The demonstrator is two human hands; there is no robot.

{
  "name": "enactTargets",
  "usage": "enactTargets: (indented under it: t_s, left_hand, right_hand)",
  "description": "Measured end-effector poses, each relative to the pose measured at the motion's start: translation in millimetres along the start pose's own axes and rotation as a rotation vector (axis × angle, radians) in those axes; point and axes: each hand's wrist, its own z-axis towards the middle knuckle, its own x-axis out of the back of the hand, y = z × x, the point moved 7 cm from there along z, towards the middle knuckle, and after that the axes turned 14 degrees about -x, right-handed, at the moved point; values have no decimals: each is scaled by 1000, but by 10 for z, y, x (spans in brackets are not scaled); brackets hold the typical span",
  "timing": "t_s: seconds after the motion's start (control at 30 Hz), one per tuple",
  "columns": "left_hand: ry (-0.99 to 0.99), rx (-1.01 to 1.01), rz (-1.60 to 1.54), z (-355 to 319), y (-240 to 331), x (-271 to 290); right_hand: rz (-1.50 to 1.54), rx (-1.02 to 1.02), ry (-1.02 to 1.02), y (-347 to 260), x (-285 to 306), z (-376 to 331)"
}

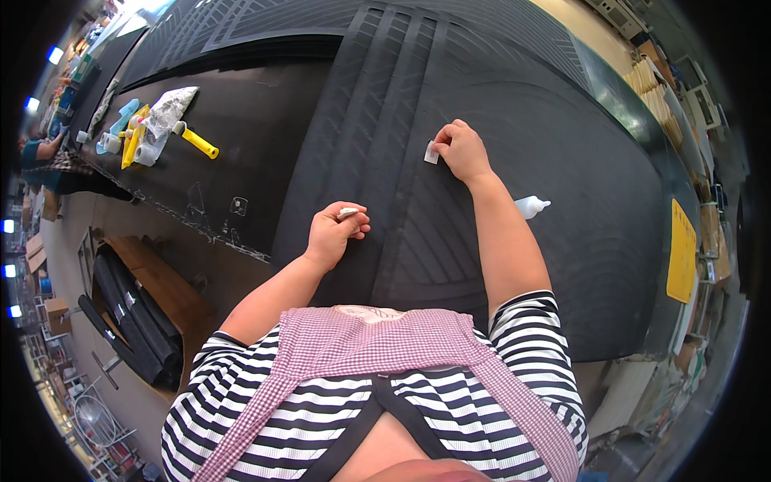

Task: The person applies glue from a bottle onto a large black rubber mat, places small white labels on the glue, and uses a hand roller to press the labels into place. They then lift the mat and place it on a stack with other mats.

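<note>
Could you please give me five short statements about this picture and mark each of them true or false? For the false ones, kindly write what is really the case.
1. The right hand has its fingers on a small white piece. True.
2. The left hand holds the white bottle. False: it holds a small whitish item; the bottle is to the right of both hands.
3. A yellow-handled tool lies to the left of both hands. True.
4. The apron is plain blue. False: it is checked in pinkish and white.
5. Both hands are over the black sheet. True.
</note>
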Motion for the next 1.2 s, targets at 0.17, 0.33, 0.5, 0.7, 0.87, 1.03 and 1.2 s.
enactTargets:
  t_s: [0.17, 0.33, 0.5, 0.7, 0.87, 1.03, 1.2]
  left_hand:
    - [-3, 5, -8, 9, -12, 1]
    - [-6, 9, 3, 15, 4, 1]
    - [-8, 5, 4, 10, -17, 16]
    - [-13, -6, 3, 8, -41, 18]
    - [-22, -7, -18, 34, -37, -21]
    - [63, 63, -125, -22, 78, 75]
    - [178, 155, -317, -53, 127, 514]
  right_hand:
    - [-21, -24, 5, -6, -3, 17]
    - [-54, -46, 31, -36, 13, 3]
    - [22, -59, 64, -56, 39, -34]
    - [-34, 61, 171, -161, 69, -275]
    - [-73, 29, 122, -84, 50, -253]
    - [203, 158, 355, -221, 300, -683]
    - [502, 88, 235, 27, 114, -1555]
